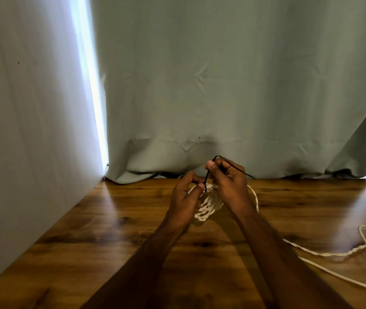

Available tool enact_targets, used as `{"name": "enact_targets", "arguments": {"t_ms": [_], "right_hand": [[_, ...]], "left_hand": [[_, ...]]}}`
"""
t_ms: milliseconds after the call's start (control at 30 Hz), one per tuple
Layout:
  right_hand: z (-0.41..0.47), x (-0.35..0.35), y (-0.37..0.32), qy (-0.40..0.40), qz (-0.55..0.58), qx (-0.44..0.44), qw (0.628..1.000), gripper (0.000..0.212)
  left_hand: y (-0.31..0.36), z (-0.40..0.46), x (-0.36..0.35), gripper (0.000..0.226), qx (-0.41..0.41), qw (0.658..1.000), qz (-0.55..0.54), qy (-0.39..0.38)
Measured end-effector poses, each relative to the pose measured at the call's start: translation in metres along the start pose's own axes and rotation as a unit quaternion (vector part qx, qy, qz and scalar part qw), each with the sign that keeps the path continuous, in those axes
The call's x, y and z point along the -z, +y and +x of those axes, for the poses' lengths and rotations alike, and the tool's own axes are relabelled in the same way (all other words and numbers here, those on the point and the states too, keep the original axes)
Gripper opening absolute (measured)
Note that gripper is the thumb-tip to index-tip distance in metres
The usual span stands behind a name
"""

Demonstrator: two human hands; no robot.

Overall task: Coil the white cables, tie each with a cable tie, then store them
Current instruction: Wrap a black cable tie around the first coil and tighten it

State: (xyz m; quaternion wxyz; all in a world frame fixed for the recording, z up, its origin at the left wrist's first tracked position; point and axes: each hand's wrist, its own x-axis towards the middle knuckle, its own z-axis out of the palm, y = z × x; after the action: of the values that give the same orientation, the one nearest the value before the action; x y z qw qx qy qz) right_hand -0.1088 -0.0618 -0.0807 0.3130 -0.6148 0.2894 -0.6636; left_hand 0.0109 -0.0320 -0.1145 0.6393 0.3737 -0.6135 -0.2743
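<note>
Nearest, right: loose white cable [325, 254] trailed across desk [88, 241], not yet wound. Mid-desk: coiled white cable [208, 205] held between both hands, likely steadied for binding. Left hand [185, 200], fingers pinching coil and lower end of black cable tie [206, 178]. Right hand [229, 185], fingers pinching tie's upper loop, apparently drawing it taut. Behind: green curtain [222, 85].

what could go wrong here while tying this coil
1. The black cable tie is only pinched between fingertips of both hands, so it may slip before closing.
2. The white coil looks loosely held by the left hand and could spring apart.
3. The loose white cable trailing right may tug it.
</note>
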Motion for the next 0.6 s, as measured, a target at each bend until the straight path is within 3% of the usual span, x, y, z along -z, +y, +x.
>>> {"name": "enact_targets", "arguments": {"t_ms": [600], "right_hand": [[-0.0007, 0.0001, -0.0036, -0.001, -0.001, -0.020, 1.000, 0.014]], "left_hand": [[-0.0010, -0.0034, -0.0055, 0.002, -0.064, 0.997, 0.050, -0.014]]}}
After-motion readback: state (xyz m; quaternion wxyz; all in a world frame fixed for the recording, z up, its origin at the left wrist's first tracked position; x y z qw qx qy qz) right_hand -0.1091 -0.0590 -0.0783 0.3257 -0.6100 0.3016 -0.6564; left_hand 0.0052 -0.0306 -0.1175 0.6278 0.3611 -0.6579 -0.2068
